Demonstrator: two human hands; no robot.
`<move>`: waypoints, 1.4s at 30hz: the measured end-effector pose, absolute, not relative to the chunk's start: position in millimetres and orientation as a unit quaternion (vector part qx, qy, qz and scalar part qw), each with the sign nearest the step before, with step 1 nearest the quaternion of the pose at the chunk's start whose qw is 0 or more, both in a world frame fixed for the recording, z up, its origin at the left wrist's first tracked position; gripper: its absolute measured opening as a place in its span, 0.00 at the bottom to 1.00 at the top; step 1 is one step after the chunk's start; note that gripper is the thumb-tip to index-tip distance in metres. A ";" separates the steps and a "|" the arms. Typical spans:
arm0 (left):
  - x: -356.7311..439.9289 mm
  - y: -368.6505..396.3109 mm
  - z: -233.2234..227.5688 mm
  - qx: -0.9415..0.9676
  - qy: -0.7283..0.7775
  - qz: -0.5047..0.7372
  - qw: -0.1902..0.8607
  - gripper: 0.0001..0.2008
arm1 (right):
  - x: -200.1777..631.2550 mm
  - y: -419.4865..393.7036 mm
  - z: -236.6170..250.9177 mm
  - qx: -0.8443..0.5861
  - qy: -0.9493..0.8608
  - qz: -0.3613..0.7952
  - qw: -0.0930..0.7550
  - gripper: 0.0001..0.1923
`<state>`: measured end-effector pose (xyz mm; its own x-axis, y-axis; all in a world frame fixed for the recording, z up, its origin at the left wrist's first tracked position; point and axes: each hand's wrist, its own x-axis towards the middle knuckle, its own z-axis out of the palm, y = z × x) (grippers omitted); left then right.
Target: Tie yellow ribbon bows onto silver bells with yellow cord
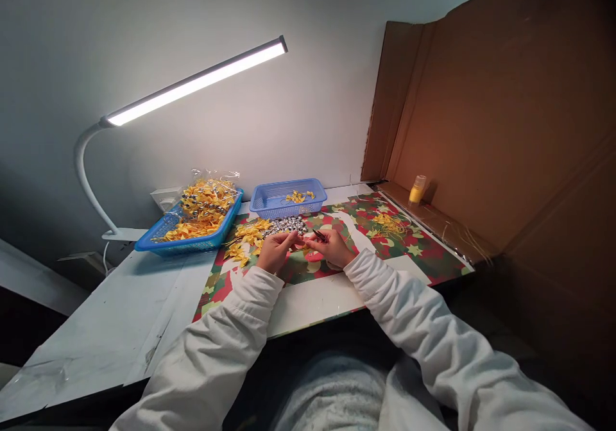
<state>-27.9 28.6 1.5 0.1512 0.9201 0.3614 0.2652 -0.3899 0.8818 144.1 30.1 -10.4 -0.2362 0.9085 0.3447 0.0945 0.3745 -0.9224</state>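
My left hand point(275, 250) and my right hand point(332, 247) meet over a red-and-green patterned mat point(423, 251), fingertips almost touching. A small dark tool point(319, 235), like tweezers or small pliers, is pinched in my right hand. Something tiny is held between my left fingers; it is too small to identify. Just beyond my hands lie a pile of small silver beads point(285, 225) and several loose yellow ribbon bows point(248, 238). Both arms wear white sleeves.
A blue basket point(282, 208) holding a few yellow bows stands behind the beads. A larger blue tray point(166, 244) at the left is heaped with yellow bows. A lit desk lamp point(192, 84) arches overhead. A cardboard wall point(500, 129) closes the right, with a small yellow bottle point(416, 190) and yellow threads point(387, 224).
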 end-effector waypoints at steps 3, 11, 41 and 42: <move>-27.4 28.9 0.5 0.675 0.440 0.487 0.335 0.22 | 144.7 27.5 -8.5 -0.381 -0.674 0.398 0.492 0.15; -24.8 24.7 1.4 0.678 0.457 0.492 0.298 0.20 | 143.7 26.2 -7.3 -0.379 -0.692 0.389 0.475 0.13; -21.8 33.0 -9.8 0.675 0.453 0.512 0.279 0.16 | 139.0 25.6 -12.4 -0.354 -0.707 0.405 0.459 0.12; -22.9 33.9 -9.6 0.670 0.452 0.515 0.287 0.17 | 139.0 26.6 -13.6 -0.357 -0.703 0.406 0.461 0.12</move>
<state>-22.9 33.9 -9.6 0.0627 0.9002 0.4309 0.3103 -0.4279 0.8489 139.0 26.6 -13.6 -0.3196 0.8769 0.3592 0.1266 0.4152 -0.9009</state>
